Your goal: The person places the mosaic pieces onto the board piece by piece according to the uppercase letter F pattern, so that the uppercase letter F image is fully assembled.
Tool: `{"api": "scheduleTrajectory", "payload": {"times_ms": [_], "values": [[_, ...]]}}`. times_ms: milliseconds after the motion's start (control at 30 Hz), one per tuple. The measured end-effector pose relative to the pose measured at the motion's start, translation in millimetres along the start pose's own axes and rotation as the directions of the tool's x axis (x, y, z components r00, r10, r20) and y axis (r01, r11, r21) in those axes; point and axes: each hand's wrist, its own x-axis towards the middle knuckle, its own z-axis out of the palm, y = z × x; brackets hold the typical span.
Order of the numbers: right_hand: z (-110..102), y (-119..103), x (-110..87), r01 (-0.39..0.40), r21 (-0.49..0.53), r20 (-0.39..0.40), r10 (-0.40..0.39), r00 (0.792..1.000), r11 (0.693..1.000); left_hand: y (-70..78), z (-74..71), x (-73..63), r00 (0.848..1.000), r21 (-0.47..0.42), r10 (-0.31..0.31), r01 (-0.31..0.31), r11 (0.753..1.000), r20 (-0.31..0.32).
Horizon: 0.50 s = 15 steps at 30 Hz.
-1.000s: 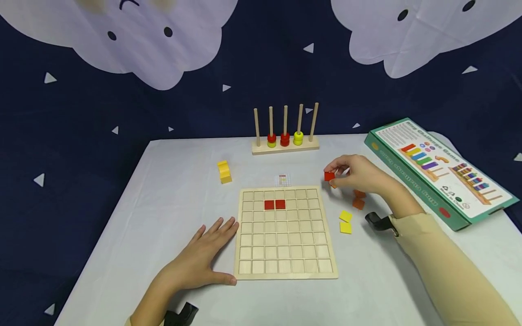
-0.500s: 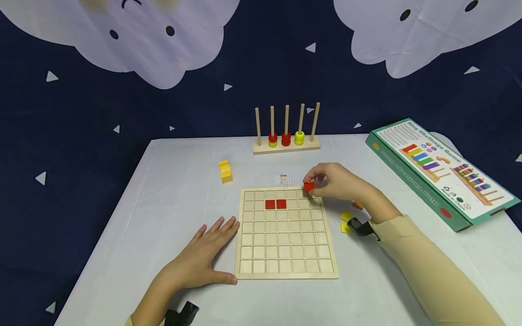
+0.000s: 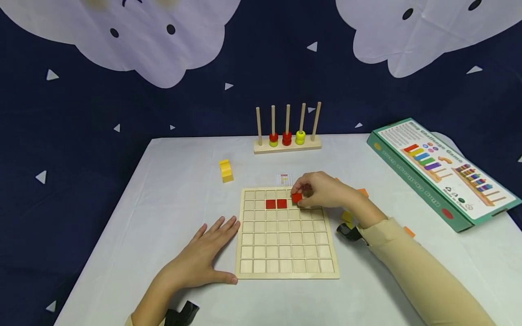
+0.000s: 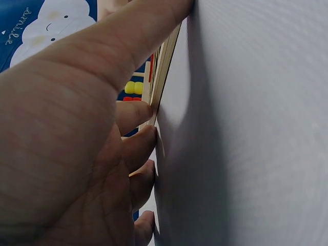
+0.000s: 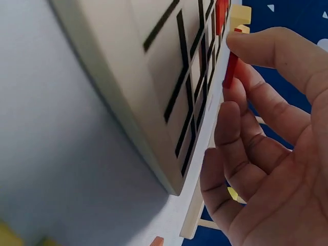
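My right hand (image 3: 324,190) pinches a red square tile (image 3: 297,198) between thumb and fingers, over the upper right part of a wooden grid board (image 3: 287,275). In the right wrist view the same red tile (image 5: 232,66) stands edge-on between thumb and fingertips, close over the board. Two red tiles (image 3: 271,204) lie side by side in the board's second row, left of the held one. My left hand (image 3: 200,260) lies with spread fingers on the table, its thumb and fingertips at the board's left edge.
Behind the board lies a small printed grid card (image 3: 283,179). Yellow blocks (image 3: 226,171) stand at the back left, a peg rack (image 3: 287,147) with red and yellow rings at the back. Yellow tiles (image 3: 347,217) and orange tiles (image 3: 362,193) lie partly under the right arm. A green game box (image 3: 442,174) sits at right.
My right hand has carried the red tile leftward and toward me, from beside the board to over its upper right cells. The left hand stays in place.
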Motion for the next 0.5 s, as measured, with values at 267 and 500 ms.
{"api": "scheduleTrajectory", "payload": {"times_ms": [267, 500], "values": [[4.6, -2.4, 3.0, 0.039, 0.004, 0.036, -0.039, 0.999, 0.999, -1.0, 0.6, 0.2, 1.0, 0.004, -0.003, 0.003, 1.0, 0.002], [9.2, -3.5, 5.1, 0.012, -0.011, 0.05, -0.012, 0.999, 1.0, -1.3, 1.5, 0.3, 1.0, 0.002, -0.005, 0.005, 1.0, 0.001]]}}
